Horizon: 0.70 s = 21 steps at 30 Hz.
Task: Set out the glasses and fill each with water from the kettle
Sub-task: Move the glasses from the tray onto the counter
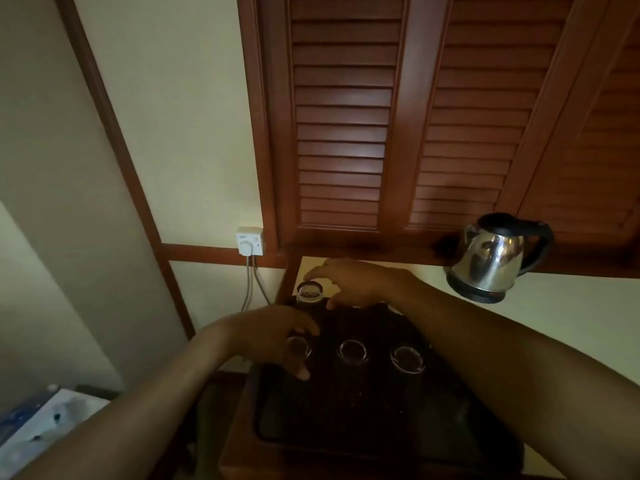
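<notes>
Starting at the left, a white wall socket [250, 241] has a plug in it, and two cables [250, 285] drop down behind the furniture. Now the left hand [273, 336] comes in from the lower left. It is down over the front-left glass [298, 348], fingers curled over the far side of the rim and thumb on the near side, so it grips that glass. The glass stands at the left end of a dark tray [346, 427] on a wooden table [239, 441].

Just behind it, in the tray's far-left corner, stands the back glass [310, 293], upright, its rim catching the light. The right hand [356, 282] reaches across to it from the right, fingers loosely spread and holding nothing. The forefinger is above the rim and the thumb is beside the glass. Whether it touches, I cannot tell.

Moving along the front row, the middle glass [352, 352] stands upright on the tray, and the right glass [408, 359] is just beside it, partly under the right forearm. In this dim light I cannot tell whether any glass has water in it.

Further right, the steel kettle [498, 258] with its black lid and handle sits on a wooden ledge [381, 252] under the louvred doors [346, 116], well apart from both hands and from the glasses.
</notes>
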Motion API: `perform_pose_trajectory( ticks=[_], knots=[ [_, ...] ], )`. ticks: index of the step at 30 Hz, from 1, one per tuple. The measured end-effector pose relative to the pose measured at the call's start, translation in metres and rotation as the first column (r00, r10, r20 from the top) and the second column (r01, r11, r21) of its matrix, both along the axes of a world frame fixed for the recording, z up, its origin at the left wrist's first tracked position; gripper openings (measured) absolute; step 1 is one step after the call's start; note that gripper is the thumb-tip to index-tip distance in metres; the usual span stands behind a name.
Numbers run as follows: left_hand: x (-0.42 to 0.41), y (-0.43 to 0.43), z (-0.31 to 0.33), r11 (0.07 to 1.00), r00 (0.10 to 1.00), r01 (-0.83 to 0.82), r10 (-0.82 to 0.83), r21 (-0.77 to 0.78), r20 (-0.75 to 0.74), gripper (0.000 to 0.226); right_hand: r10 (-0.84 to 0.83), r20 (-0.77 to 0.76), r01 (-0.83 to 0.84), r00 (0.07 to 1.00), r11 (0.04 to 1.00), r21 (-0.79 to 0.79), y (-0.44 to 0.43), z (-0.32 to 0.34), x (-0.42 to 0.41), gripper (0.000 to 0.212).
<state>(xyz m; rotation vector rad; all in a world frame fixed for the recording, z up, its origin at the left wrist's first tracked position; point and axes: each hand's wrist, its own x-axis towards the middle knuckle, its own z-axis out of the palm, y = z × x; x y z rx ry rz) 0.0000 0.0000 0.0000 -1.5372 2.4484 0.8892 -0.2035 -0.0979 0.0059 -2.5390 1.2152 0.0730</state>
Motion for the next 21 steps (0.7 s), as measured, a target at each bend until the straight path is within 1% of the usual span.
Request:
perform_pose_trajectory(
  ticks=[2, 6, 9, 13, 17, 21],
  knots=[
    [0.0, -0.002, -0.003, 0.999, 0.998, 0.044, -0.043, -0.015, 0.033, 0.068, 0.013, -0.019, -0.013, 1.0, 1.0, 0.0, -0.005, -0.002, 0.008, 0.08],
    [0.002, -0.005, -0.025, 1.0, 0.999, 0.025, -0.025, 0.0, 0.04, 0.061, 0.025, -0.131, -0.024, 0.991, 1.0, 0.013, -0.01, -0.014, 0.027, 0.081],
    [0.0, -0.005, -0.028, 1.0, 0.999, 0.026, -0.026, 0.012, 0.033, 0.06, 0.019, -0.143, -0.021, 0.99, 1.0, -0.011, -0.008, -0.022, 0.031, 0.077],
    [0.001, -0.007, -0.028, 1.0, 0.999, 0.027, -0.027, 0.013, 0.027, 0.061, -0.024, -0.04, 0.025, 0.999, 1.0, 0.017, -0.009, -0.036, 0.029, 0.063],
    [0.001, -0.004, -0.027, 0.999, 0.999, 0.034, -0.033, -0.021, 0.023, 0.058, -0.069, 0.034, 0.068, 0.997, 0.997, 0.037, -0.011, -0.033, 0.024, 0.062],
    [0.004, 0.0, -0.023, 0.995, 1.0, -0.014, 0.014, -0.096, 0.0, 0.058, -0.101, 0.223, 0.099, 0.969, 0.995, 0.02, -0.003, -0.016, 0.007, 0.061]
  ],
)
